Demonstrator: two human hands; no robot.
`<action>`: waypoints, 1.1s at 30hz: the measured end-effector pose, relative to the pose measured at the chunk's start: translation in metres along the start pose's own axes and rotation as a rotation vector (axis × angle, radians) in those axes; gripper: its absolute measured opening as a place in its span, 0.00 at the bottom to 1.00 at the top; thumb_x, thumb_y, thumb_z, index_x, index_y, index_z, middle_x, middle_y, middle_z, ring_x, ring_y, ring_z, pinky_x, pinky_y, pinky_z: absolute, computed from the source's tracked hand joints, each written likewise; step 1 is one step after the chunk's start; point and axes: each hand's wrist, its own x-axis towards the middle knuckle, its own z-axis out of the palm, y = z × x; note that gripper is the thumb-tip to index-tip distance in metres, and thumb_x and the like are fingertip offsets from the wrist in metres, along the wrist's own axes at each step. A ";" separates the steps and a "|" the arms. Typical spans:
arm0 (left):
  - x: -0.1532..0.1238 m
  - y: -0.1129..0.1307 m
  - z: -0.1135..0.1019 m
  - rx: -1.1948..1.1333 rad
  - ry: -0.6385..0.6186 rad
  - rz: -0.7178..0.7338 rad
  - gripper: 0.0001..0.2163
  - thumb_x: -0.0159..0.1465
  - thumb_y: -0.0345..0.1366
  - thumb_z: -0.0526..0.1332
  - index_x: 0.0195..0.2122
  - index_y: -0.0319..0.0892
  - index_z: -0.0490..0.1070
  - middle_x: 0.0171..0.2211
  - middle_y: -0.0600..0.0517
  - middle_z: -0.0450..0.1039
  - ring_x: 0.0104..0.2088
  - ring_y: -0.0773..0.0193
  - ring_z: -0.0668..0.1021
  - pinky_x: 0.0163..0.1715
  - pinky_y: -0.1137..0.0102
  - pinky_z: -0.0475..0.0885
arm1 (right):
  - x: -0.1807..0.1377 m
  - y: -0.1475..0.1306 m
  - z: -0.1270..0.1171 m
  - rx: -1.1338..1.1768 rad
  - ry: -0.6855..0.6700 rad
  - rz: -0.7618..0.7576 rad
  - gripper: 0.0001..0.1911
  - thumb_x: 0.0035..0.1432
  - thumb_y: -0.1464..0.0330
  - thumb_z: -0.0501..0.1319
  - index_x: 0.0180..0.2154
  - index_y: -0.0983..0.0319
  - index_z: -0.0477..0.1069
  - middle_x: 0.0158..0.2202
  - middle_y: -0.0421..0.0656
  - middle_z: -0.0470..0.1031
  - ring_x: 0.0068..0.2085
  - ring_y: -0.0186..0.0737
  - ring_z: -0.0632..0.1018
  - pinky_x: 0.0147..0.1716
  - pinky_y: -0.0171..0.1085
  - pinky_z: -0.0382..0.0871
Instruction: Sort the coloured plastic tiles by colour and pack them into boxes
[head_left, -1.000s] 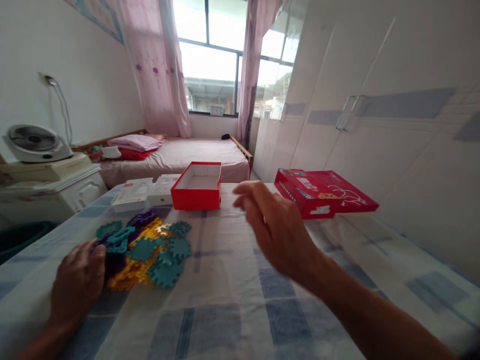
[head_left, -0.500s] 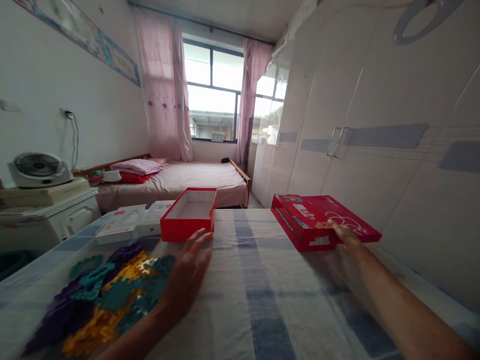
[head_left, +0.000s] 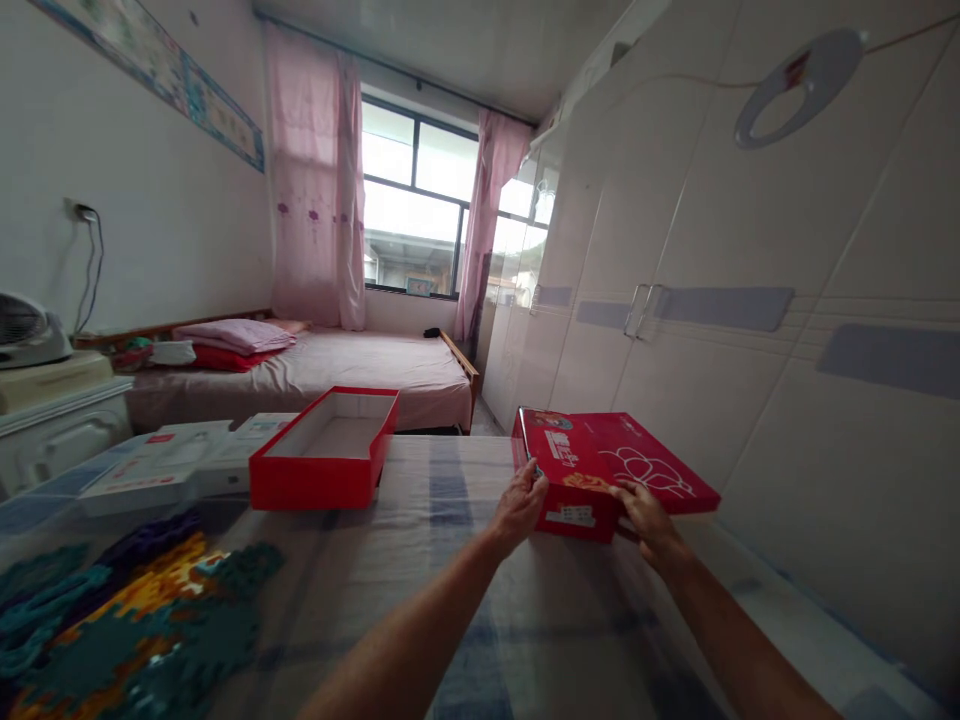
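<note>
Gripping flat red printed cardboard box (head_left: 615,465), centre-right of frame, at right edge of blue-checked tablecloth (head_left: 450,610). My left hand (head_left: 521,500) fingers curled on near-left corner; my right hand (head_left: 646,515) fingers pressed together on near edge. Box seemingly overhangs edge: uneven pull could tip it off.

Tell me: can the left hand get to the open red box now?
Probably yes. The left hand grips the printed box, but only bare tablecloth lies between it and the open box to its left. It would need to let go first.
</note>
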 end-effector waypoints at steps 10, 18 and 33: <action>-0.113 0.009 -0.079 0.447 0.211 0.030 0.27 0.55 0.42 0.56 0.56 0.38 0.62 0.54 0.43 0.67 0.53 0.55 0.69 0.52 0.68 0.61 | -0.117 0.012 0.025 0.111 -0.318 -0.017 0.23 0.41 0.57 0.64 0.39 0.59 0.65 0.46 0.48 0.72 0.44 0.50 0.75 0.35 0.42 0.72; -0.132 0.047 -0.100 0.122 0.339 -0.106 0.12 0.50 0.40 0.59 0.31 0.39 0.74 0.45 0.46 0.73 0.48 0.54 0.73 0.45 0.67 0.67 | -0.156 0.008 0.046 0.267 -0.367 0.080 0.35 0.46 0.56 0.58 0.56 0.61 0.57 0.45 0.48 0.74 0.42 0.48 0.76 0.38 0.43 0.70; -0.102 0.021 -0.094 0.424 0.388 -0.065 0.18 0.50 0.37 0.58 0.42 0.40 0.71 0.58 0.42 0.62 0.63 0.51 0.55 0.59 0.62 0.49 | -0.150 0.014 0.044 0.275 -0.449 -0.007 0.31 0.48 0.56 0.58 0.53 0.62 0.60 0.51 0.49 0.70 0.46 0.49 0.75 0.40 0.42 0.70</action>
